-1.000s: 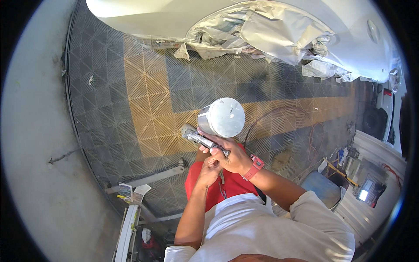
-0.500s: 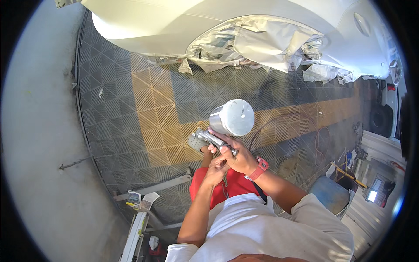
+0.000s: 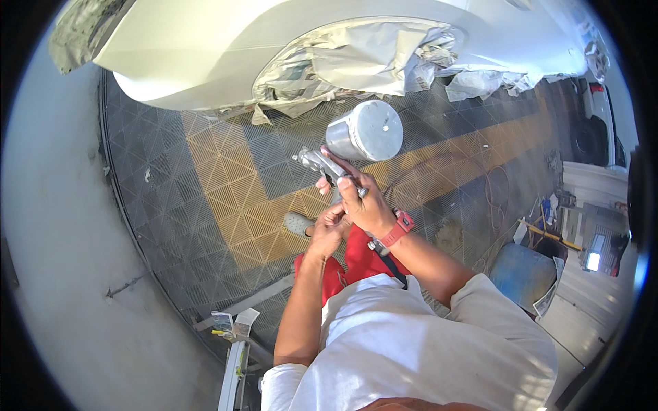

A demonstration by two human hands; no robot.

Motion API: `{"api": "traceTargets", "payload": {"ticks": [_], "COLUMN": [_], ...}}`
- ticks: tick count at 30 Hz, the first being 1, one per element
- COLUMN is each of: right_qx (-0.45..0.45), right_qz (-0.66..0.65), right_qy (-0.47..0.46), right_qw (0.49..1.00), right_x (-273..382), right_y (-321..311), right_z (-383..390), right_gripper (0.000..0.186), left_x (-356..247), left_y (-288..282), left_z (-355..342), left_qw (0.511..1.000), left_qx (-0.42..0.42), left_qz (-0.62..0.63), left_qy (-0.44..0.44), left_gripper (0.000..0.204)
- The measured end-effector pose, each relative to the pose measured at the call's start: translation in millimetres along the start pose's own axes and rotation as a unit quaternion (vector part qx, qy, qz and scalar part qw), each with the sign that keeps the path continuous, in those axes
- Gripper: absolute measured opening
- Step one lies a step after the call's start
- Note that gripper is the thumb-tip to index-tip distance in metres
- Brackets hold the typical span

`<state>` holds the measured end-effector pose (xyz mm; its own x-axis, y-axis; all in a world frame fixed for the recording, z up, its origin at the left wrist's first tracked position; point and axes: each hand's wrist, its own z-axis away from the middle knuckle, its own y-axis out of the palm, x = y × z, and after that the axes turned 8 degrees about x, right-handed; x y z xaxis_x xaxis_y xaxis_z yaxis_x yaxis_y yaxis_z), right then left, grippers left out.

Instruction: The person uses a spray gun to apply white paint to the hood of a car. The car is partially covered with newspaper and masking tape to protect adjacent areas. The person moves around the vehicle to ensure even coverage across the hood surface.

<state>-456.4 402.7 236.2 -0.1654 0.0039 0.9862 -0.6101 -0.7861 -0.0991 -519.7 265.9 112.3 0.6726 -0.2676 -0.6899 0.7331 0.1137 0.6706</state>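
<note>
A metal spray gun (image 3: 321,164) with a large silver paint cup (image 3: 378,130) is in front of my body. My right hand (image 3: 370,207), with a red watch at its wrist, is wrapped around the gun's handle. The nozzle points to the left, and the cup's round lid faces up. Just below the handle, my left hand (image 3: 327,234) is closed, its fingertips pinched together against the underside of my right hand. What those fingers hold, if anything, is hidden. Beyond the gun stands a white car body (image 3: 185,65), its wheel opening covered with masking paper (image 3: 360,65).
A thin reddish hose (image 3: 488,185) curls over the grey and yellow tiled floor (image 3: 226,212). To the right are a blue drum (image 3: 524,270) and a lit lamp (image 3: 594,259). A pale wall (image 3: 55,226) runs along the left. A metal stand (image 3: 234,373) is at lower left.
The spray gun and both hands sit farther forward from my body, nearer the car. My view has shifted a little to the right. My grip on the gun is unchanged.
</note>
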Motion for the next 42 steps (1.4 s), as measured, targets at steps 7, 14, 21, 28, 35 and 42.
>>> {"api": "traceTargets", "payload": {"ticks": [7,14,21,28,35,42], "right_qx": [-0.033,-0.047,-0.09,-0.097,-0.044,-0.066], "right_qz": [-0.014,-0.029,-0.052,-0.032,-0.055,-0.058], "right_qy": [-0.016,-0.043,-0.045,-0.044,-0.031,-0.051], "right_qw": [0.999,0.998,0.994,0.994,0.997,0.995], "right_x": [17,25,25,28,43,31], "right_y": [-27,-57,-98,-121,-132,-148], "right_z": [-12,-11,-2,2,0,-1], "right_gripper": [0.052,0.051,0.051,0.05,0.049,0.05], "left_x": [-32,-33,45,45,41,32], "left_y": [15,23,-48,-65,-81,-67], "left_z": [-29,-35,80,200,178,86], "left_qw": [1.0,0.995,0.907,0.826,0.784,0.834], "left_qx": [0.022,0.028,-0.031,-0.17,-0.203,-0.202], "left_qz": [-0.021,-0.09,-0.295,-0.372,-0.436,-0.45], "left_qy": [0.008,-0.034,-0.3,-0.387,-0.392,-0.248], "left_gripper": [0.025,0.043,0.053,0.053,0.057,0.056]}}
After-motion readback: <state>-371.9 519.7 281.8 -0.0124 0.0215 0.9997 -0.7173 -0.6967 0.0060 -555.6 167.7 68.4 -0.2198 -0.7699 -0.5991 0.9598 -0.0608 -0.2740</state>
